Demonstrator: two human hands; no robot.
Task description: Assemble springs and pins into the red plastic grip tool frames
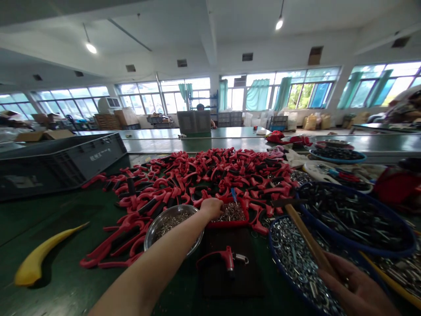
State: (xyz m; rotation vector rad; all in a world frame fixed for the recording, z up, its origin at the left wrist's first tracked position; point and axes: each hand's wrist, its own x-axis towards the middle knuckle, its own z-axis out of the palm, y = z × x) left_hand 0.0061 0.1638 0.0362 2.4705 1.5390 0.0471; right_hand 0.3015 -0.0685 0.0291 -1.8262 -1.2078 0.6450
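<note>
Head view: the step in hand appears to be the picking of small metal parts (234,211) from a red tray (226,224). The left hand (212,208) reaches forward, forearm passing over a steel bowl (149,232), fingers curled down at the tray's near-left end; whether their hidden tips are apart or together cannot be told. The right hand (357,281) has its fingers closed round the handle of a hammer (307,239), head raised forward. The red clamp piece (228,259), a spring (240,258) at its side, lies on a dark pad (237,285). The next move seemingly calls for a secure pinch and a lift clear of the rim.
</note>
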